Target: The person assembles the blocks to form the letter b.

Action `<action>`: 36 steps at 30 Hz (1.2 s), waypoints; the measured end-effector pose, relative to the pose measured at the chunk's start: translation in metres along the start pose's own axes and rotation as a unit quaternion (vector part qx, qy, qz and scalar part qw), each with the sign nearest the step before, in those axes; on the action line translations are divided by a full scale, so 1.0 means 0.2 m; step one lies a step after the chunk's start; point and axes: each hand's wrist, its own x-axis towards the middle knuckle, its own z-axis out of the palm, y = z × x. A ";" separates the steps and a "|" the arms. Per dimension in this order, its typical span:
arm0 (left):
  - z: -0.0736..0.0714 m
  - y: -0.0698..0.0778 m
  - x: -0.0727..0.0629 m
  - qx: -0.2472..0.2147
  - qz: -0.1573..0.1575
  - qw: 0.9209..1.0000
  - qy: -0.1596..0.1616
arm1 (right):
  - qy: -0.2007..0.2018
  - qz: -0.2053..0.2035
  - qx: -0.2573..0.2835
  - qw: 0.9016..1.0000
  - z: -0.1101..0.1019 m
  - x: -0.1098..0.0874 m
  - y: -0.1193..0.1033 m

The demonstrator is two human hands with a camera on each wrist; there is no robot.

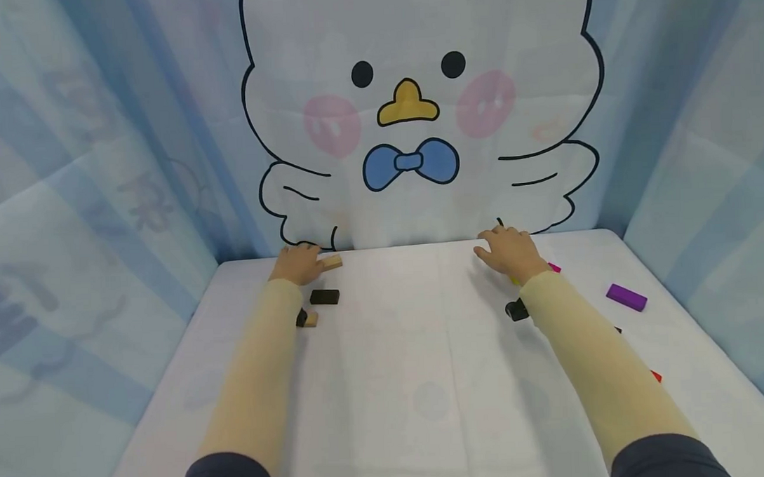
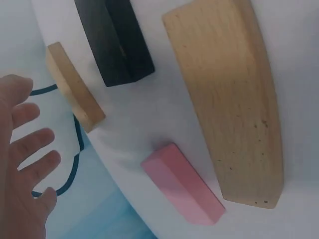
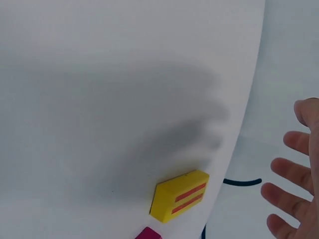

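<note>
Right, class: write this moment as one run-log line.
left hand: empty, near small wooden block | right hand: empty, near yellow block | both blocks: on white table

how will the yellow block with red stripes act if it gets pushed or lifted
The yellow block looks stiff: its straight, crisp edges suggest it probably won't bend when gripped. Its flat faces make it likelier to slide across the white table than roll.

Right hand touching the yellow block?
Apart. The right wrist view shows a strip of white table and backdrop between the yellow block and the right hand.
</note>
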 end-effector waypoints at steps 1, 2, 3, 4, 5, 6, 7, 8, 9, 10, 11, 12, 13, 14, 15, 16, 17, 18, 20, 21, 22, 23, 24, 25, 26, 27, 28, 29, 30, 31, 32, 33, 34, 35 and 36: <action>0.00 0.00 0.00 -0.005 0.003 1.000 -0.002 | -0.001 0.000 0.002 1.000 0.00 -0.01 0.01; 0.00 -0.01 -0.01 -0.012 0.007 1.000 -0.003 | -0.003 0.000 0.003 1.000 0.00 -0.01 0.02; 0.00 -0.01 -0.01 -0.017 0.012 1.000 -0.005 | -0.003 -0.001 0.004 1.000 0.00 -0.02 0.02; 0.01 -0.02 -0.01 -0.023 0.017 1.000 -0.007 | -0.005 -0.004 0.004 1.000 0.00 -0.03 0.03; 0.01 -0.03 -0.02 -0.028 0.021 0.999 -0.009 | -0.006 -0.009 0.003 1.000 0.01 -0.04 0.03; 0.01 -0.04 -0.02 -0.028 0.025 0.999 -0.013 | -0.007 -0.013 0.003 1.000 0.01 -0.04 0.03; 0.01 -0.05 -0.03 -0.030 0.026 0.999 -0.019 | -0.008 -0.018 0.002 1.000 0.02 -0.04 0.03; 0.01 -0.06 -0.03 -0.034 0.026 0.999 -0.025 | -0.006 -0.024 0.002 1.000 0.03 -0.05 0.03; 0.01 -0.08 -0.04 -0.036 0.024 0.999 -0.031 | -0.005 -0.029 0.002 1.000 0.03 -0.05 0.03; 0.00 -0.09 -0.05 -0.040 0.023 0.998 -0.037 | -0.003 -0.034 0.001 0.999 0.04 -0.05 0.02; -0.01 -0.10 -0.06 -0.046 0.022 0.998 -0.042 | -0.001 -0.038 0.001 0.999 0.05 -0.05 0.02; -0.01 -0.12 -0.07 -0.054 0.020 0.997 -0.047 | 0.000 -0.041 0.002 0.999 0.06 -0.05 0.01; -0.02 -0.13 -0.08 -0.065 0.020 0.996 -0.050 | 0.001 -0.043 0.001 0.999 0.07 -0.05 0.01; -0.02 -0.13 -0.09 -0.075 0.018 0.996 -0.055 | 0.001 -0.046 0.002 0.999 0.07 -0.05 0.00; -0.02 -0.14 -0.10 -0.086 0.018 0.994 -0.060 | -0.002 -0.048 0.002 0.999 0.08 -0.05 0.00; -0.02 -0.14 -0.11 -0.099 0.019 0.993 -0.066 | -0.003 -0.050 0.003 0.999 0.09 -0.05 -0.01; -0.02 -0.14 -0.12 -0.108 0.016 0.991 -0.072 | -0.004 -0.053 0.004 0.999 0.10 -0.04 -0.02; -0.02 -0.14 -0.12 -0.113 0.014 0.991 -0.077 | -0.005 -0.056 0.005 0.998 0.11 -0.04 -0.03; 0.00 -0.12 -0.13 -0.121 -0.004 0.989 -0.089 | -0.005 -0.061 0.006 0.998 0.12 -0.04 -0.05; 0.01 -0.11 -0.14 -0.121 -0.013 0.988 -0.095 | -0.006 -0.063 0.007 0.998 0.13 -0.04 -0.07; 0.02 -0.09 -0.14 -0.119 -0.024 0.987 -0.102 | -0.006 -0.066 0.009 0.998 0.13 -0.04 -0.09; 0.04 -0.08 -0.14 -0.112 -0.034 0.987 -0.107 | -0.008 -0.068 0.011 0.998 0.13 -0.04 -0.11; 0.06 -0.08 -0.14 -0.106 -0.042 0.987 -0.111 | -0.012 -0.069 0.013 0.997 0.14 -0.04 -0.12; 0.08 -0.07 -0.14 -0.104 -0.052 0.987 -0.113 | -0.015 -0.071 0.016 0.997 0.15 -0.04 -0.14; 0.09 -0.06 -0.14 -0.100 -0.059 0.987 -0.112 | -0.019 -0.070 0.021 0.997 0.15 -0.04 -0.16; 0.11 -0.05 -0.14 -0.098 -0.066 0.987 -0.113 | -0.021 -0.071 0.025 0.997 0.15 -0.04 -0.17; 0.12 -0.04 -0.14 -0.098 -0.073 0.987 -0.109 | -0.024 -0.073 0.028 0.997 0.16 -0.05 -0.19; 0.13 -0.03 -0.15 -0.097 -0.077 0.987 -0.102 | -0.026 -0.075 0.030 0.996 0.17 -0.05 -0.20; 0.13 -0.01 -0.15 -0.098 -0.083 0.987 -0.097 | -0.028 -0.077 0.033 0.996 0.17 -0.05 -0.20; 0.13 0.00 -0.16 -0.099 -0.088 0.987 -0.091 | -0.030 -0.078 0.035 0.996 0.18 -0.05 -0.21; 0.12 0.01 -0.17 -0.101 -0.090 0.987 -0.087 | -0.031 -0.078 0.038 0.996 0.19 -0.05 -0.21; 0.12 0.02 -0.18 -0.105 -0.092 0.987 -0.086 | -0.032 -0.078 0.040 0.996 0.20 -0.06 -0.21; 0.12 0.03 -0.18 -0.110 -0.091 0.986 -0.081 | -0.034 -0.078 0.045 0.995 0.21 -0.06 -0.20; 0.12 0.03 -0.18 -0.116 -0.090 0.986 -0.079 | -0.036 -0.076 0.053 0.995 0.22 -0.06 -0.20; 0.13 0.03 -0.19 -0.124 -0.089 0.985 -0.077 | -0.038 -0.073 0.061 0.995 0.23 -0.07 -0.20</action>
